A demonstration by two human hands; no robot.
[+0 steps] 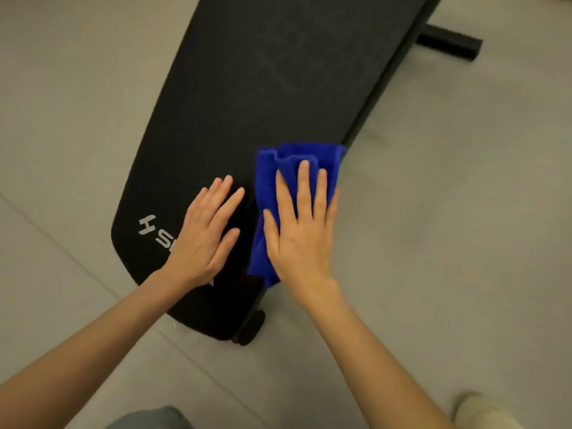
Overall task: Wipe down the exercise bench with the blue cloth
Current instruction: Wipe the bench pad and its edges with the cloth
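Bench (pixel 278 72) lengthwise away, cloth (pixel 269 187) under right hand (pixel 298 236)

Tabletop (pixel 278 72): black padded exercise surface, running diagonally from lower left to upper right; white lettering near the lower end, partly covered.
Blue cloth (pixel 266 181): bunched, lying on the tabletop at its right edge.
Right hand (pixel 301 230): flat, fingers spread, pressed on top of the blue cloth.
Left hand (pixel 205 235): flat, palm down on the tabletop, just beside the cloth, over the lettering.
Floor (pixel 448 212): grey tiles.
Frame foot (pixel 448 41): black bar on the floor, upper right.
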